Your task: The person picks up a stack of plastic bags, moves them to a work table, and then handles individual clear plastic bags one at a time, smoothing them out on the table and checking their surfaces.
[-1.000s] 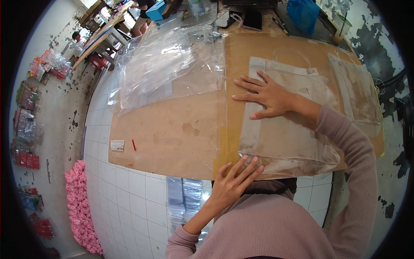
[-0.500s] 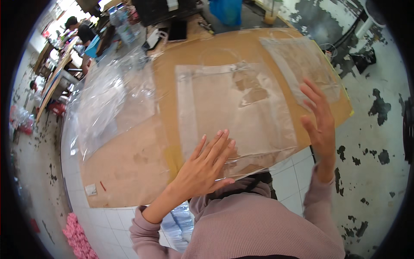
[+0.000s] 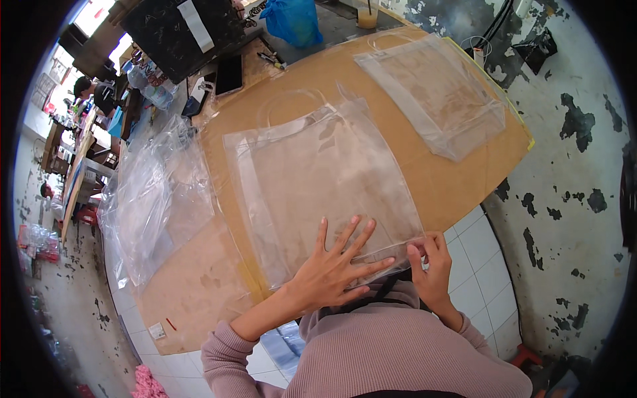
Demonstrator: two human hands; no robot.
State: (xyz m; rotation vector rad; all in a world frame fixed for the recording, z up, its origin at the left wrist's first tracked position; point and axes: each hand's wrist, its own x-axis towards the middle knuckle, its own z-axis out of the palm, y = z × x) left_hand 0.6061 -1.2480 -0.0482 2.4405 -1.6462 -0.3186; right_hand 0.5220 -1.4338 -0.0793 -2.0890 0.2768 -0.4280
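A clear plastic tote bag (image 3: pixel 322 176) lies flat before me on the brown work surface (image 3: pixel 451 189), its looped handle at the far end. With fingers spread, my left hand (image 3: pixel 335 268) rests flat on the bag's near part. My right hand (image 3: pixel 434 268) is closed in a pinch at the near right corner of the same bag, at the table's front edge. Farther right, another clear bag (image 3: pixel 441 96) lies apart from both hands. Loose clear plastic sheets (image 3: pixel 156 192) are heaped on the left.
Beyond the surface are a black phone (image 3: pixel 229 74), pens (image 3: pixel 272 61), a blue plastic bag (image 3: pixel 292 21), a drink cup (image 3: pixel 367 14) and a water bottle (image 3: pixel 149 86). A small white packet (image 3: pixel 156 331) lies near left. Another person (image 3: pixel 103 96) sits far left.
My right hand has come down from the air to the bag's near right corner and closed there. My left hand's fingers have spread wider. The whole view has turned.
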